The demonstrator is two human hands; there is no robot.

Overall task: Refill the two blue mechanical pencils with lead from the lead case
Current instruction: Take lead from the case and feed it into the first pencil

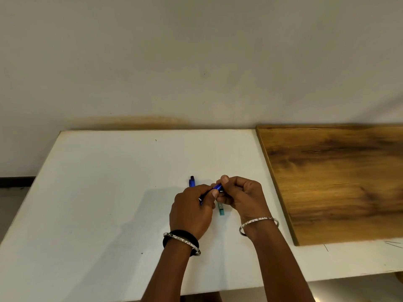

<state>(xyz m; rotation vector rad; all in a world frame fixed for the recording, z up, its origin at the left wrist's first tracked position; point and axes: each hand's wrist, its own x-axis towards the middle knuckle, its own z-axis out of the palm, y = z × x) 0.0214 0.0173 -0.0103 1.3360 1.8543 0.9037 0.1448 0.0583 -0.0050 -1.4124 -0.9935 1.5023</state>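
White table (109, 192). One blue mechanical pencil (192, 182) lies flat, partly hidden behind left hand (192, 211). Left hand's fingers curl round second blue pencil (218, 187); right hand (243, 196) pinches its end. Teal lead case (221, 210) on table between hands. Wooden board (338, 182) at right.

Single view, worn on your head. It looked forward and down along your forearms, near enough that left hand (192, 211) and right hand (242, 198) sat low centre. White table (98, 192) spread around the grip on the blue pencil (217, 187); wall (196, 62) filled everything beyond it.
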